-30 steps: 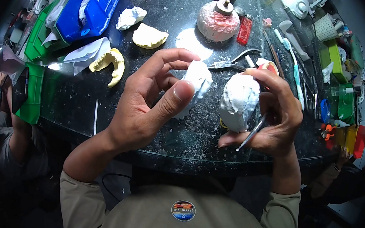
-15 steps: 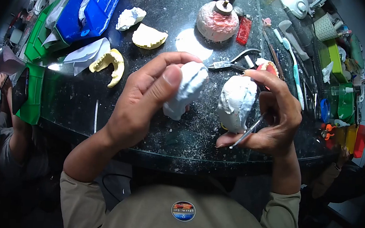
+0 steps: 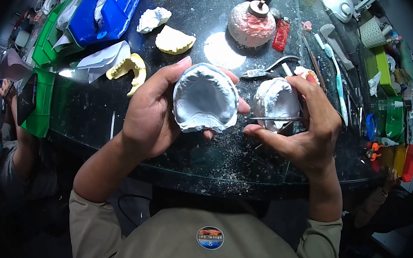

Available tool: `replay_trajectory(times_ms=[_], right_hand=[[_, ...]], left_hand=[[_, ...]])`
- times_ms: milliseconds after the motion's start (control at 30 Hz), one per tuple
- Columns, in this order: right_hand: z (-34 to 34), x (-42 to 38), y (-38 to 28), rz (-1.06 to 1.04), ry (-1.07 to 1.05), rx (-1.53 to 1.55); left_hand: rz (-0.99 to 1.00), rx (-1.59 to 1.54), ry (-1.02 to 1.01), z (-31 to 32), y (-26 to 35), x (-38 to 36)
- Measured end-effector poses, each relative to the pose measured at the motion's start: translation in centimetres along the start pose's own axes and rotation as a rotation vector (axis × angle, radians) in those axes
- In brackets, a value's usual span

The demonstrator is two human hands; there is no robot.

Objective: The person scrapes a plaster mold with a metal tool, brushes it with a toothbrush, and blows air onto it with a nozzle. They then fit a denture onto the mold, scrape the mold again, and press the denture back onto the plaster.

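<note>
My left hand (image 3: 152, 108) is closed around the edge of a white plaster dental mold (image 3: 204, 97). Its hollow, horseshoe-shaped inner side, with tooth marks along the rim, faces up toward me. In my right hand (image 3: 320, 126) is a second white plaster dental mold (image 3: 268, 97), gripped between thumb and fingers and tilted so that part of its hollow shows. A thin metal hand tool (image 3: 277, 118) also sits in that hand, lying across the front of this mold. The two molds are apart, both above the dark table. Some fingers are hidden behind the molds.
Yellow dental casts (image 3: 174, 40) and a white plaster lump (image 3: 153, 19) lie behind my left hand. A round pink-smeared jar (image 3: 251, 26), pliers (image 3: 257, 74) and a toothbrush (image 3: 336, 76) are further back. Blue bins (image 3: 123, 13) stand left; white crumbs cover the table. Other people sit at both sides.
Both hands have turned their molds, so the hollow inner sides now show instead of the outer sides. The metal tool has swung from slanting to nearly level.
</note>
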State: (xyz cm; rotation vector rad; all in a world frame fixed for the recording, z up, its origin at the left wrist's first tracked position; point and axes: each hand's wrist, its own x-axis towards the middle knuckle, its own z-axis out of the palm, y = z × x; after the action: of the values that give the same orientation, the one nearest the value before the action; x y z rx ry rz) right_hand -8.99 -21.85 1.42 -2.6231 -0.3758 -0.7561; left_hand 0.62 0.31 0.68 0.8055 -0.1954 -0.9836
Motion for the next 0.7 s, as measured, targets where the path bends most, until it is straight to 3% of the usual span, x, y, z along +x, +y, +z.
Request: replay_trajectory(times_ms=[700], right_hand=[[1.1,-0.4,0.1,0.188,-0.118,-0.107]], left_hand=[[0.075,0.018,-0.050,-0.6,-0.2,0.2]])
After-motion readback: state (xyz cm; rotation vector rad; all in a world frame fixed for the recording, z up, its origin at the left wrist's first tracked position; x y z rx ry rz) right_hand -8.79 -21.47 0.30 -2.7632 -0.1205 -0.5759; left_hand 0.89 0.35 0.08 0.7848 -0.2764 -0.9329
